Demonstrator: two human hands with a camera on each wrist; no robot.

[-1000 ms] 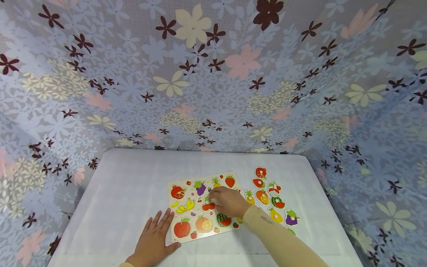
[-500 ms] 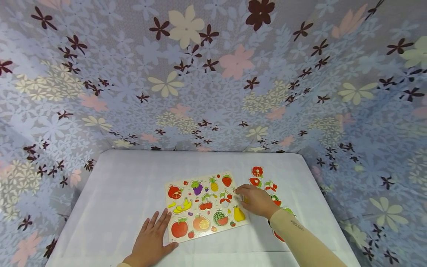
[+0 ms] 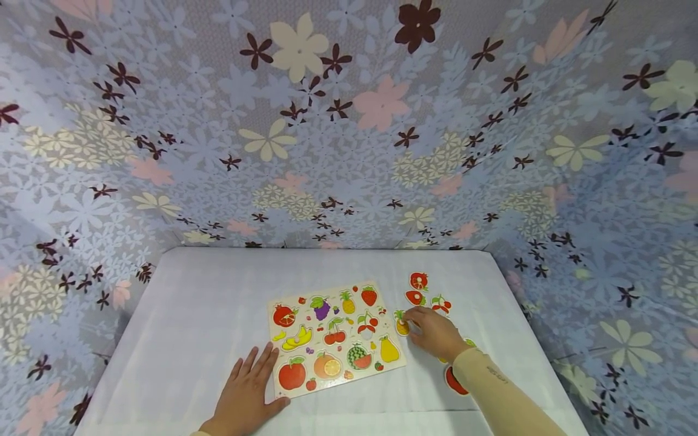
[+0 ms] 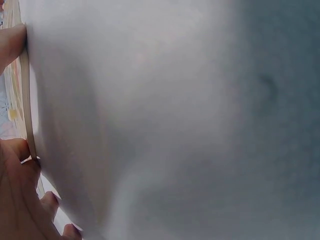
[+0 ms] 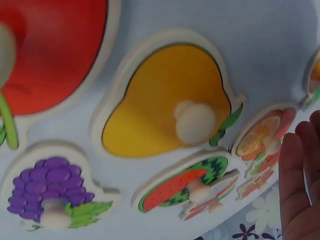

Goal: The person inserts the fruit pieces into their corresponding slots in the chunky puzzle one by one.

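My left hand (image 3: pixel 248 384) lies flat with spread fingers, its fingertips at the left edge of the fruit puzzle board (image 3: pixel 311 387). In the left wrist view, fingers (image 4: pixel 12 42) touch the board's edge. My right hand (image 3: pixel 436 333) is just right of the board, fingertips at the right side of a pineapple puzzle piece (image 3: pixel 402 323). Whether they pinch its knob is hidden. The right wrist view shows fingers (image 5: pixel 295 175) near the pineapple piece (image 5: pixel 316 75), which is cut off by the frame.
Knobbed pieces lie right of the board: pomegranate (image 3: pixel 418 281), strawberry (image 3: pixel 415 297), cherries (image 3: pixel 441 304) and a large red piece (image 3: pixel 457 381). The right wrist view shows pear (image 5: pixel 170 100), grapes (image 5: pixel 47 185), watermelon (image 5: pixel 182 182) and orange (image 5: pixel 260 135). Floral fabric (image 3: pixel 327 151) walls the table.
My right hand has moved right, from over the board's middle to beside the pineapple piece. The left hand keeps its place at the board. The view has shifted slightly.
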